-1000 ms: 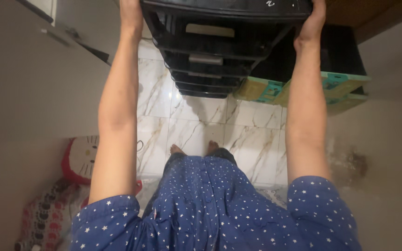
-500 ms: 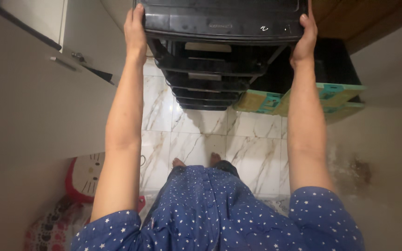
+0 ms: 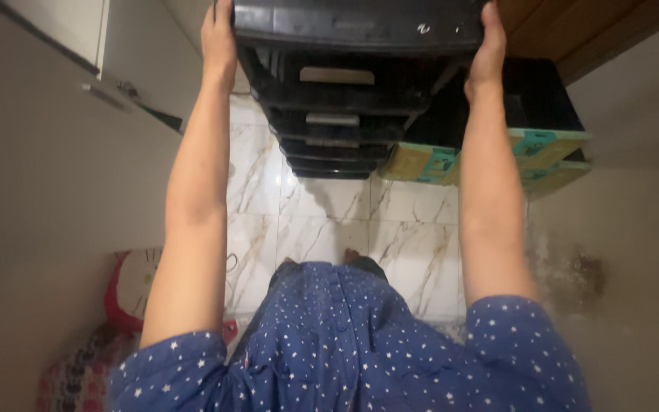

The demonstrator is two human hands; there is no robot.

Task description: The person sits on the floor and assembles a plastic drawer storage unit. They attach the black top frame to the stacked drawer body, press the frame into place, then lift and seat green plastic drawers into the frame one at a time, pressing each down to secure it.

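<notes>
Both hands grip the top of a black drawer unit, one on each side: left hand on the left edge, right hand on the right edge, arms stretched out straight. Fingers of both look curled over the top rim & pressed to the plastic, but the fingertips run off the frame's top edge, so can't tell exactly how they sit. Unit stands on the marble floor, drawers facing the person, w/ green-and-tan crates just beside it on the right. Judging by this, the grasp is made; whether the unit is lifted or resting, can't tell, since its base is hard to read. Unit's top is cut off. Person's feet mostly hidden by the blue starred dress.
</notes>
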